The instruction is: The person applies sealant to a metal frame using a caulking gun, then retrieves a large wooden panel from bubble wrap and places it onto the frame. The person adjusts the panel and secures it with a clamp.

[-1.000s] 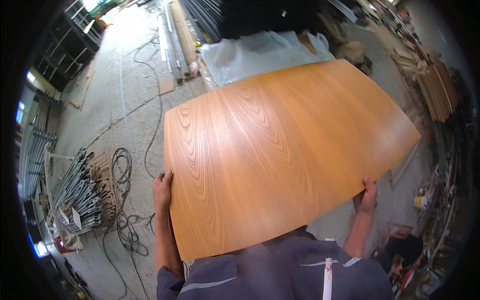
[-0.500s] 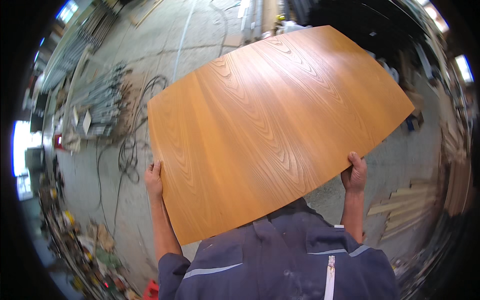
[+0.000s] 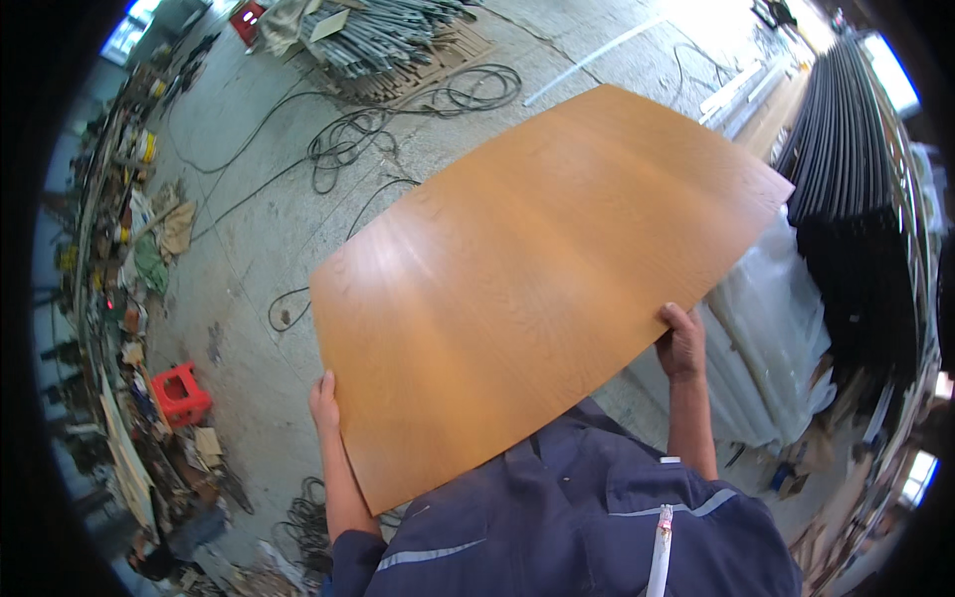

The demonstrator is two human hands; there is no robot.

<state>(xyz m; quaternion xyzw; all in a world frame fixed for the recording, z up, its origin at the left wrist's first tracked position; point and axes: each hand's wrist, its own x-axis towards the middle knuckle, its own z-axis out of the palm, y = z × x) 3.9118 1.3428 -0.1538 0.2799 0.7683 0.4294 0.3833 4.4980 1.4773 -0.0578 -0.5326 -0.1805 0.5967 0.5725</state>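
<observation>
A large wood-grain panel (image 3: 517, 289), orange-brown and glossy, is held up in front of my body, its far right corner raised away from me. My left hand (image 3: 325, 401) grips its left edge near the close corner, fingers hidden beneath. On the right, my right hand (image 3: 681, 341) has its thumb over the close edge, with the other fingers under the panel. The panel's close edge rests against or just before my dark work jacket (image 3: 557, 507); I cannot tell whether they touch.
Black cables (image 3: 358, 139) lie coiled on the concrete floor (image 3: 249, 338) ahead. Beyond them is a heap of metal rods (image 3: 388, 40). A red stool (image 3: 180, 395) stands left among clutter. Plastic-wrapped material (image 3: 761, 338) and black stacked lengths (image 3: 841, 139) are at the right.
My view has turned to the right, and the surroundings have swung left to match. I still hold the panel in both hands; the plastic-wrapped material now shows beside it.
</observation>
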